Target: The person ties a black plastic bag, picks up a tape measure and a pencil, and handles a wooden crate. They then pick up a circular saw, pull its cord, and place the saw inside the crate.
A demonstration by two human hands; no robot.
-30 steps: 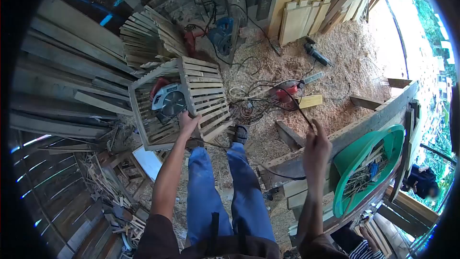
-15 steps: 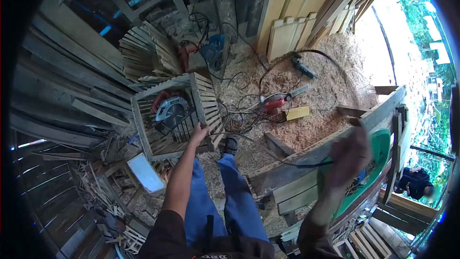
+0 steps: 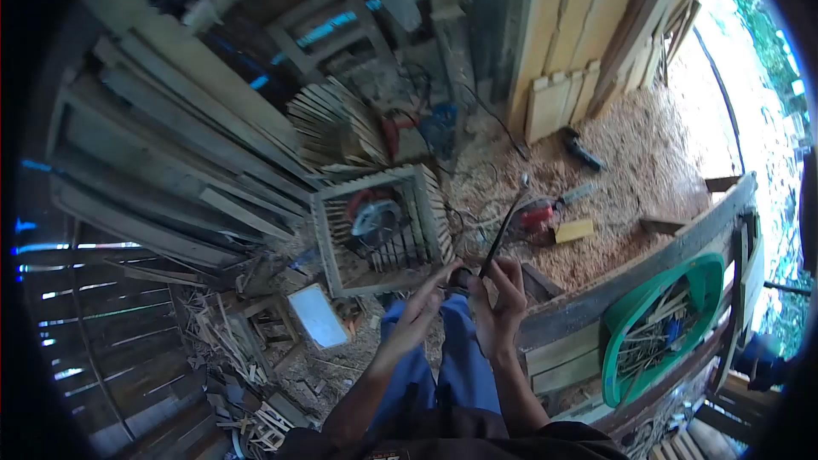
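Note:
My hands meet in front of me above my blue-trousered legs. My right hand (image 3: 501, 311) is closed around a black cable (image 3: 504, 226) that rises stiffly up and away toward the sawdust floor. My left hand (image 3: 422, 311) reaches in from the left, its fingertips pinching the cable's dark lower end (image 3: 461, 278). Just beyond the hands stands a wooden slat crate (image 3: 434, 213) with a circular saw (image 3: 375, 215) lying inside it.
A red power tool (image 3: 537, 217) and a yellow block (image 3: 573, 230) lie on the sawdust, a black tool (image 3: 584, 150) farther off. A green basin (image 3: 635, 307) of sticks sits behind a wooden beam (image 3: 648, 260) at right. Stacked planks (image 3: 170, 162) fill the left.
My left hand left the crate's edge and came back to meet the right. My right hand swung in from the right with the cable. The view tilted, shifting the crate rightward.

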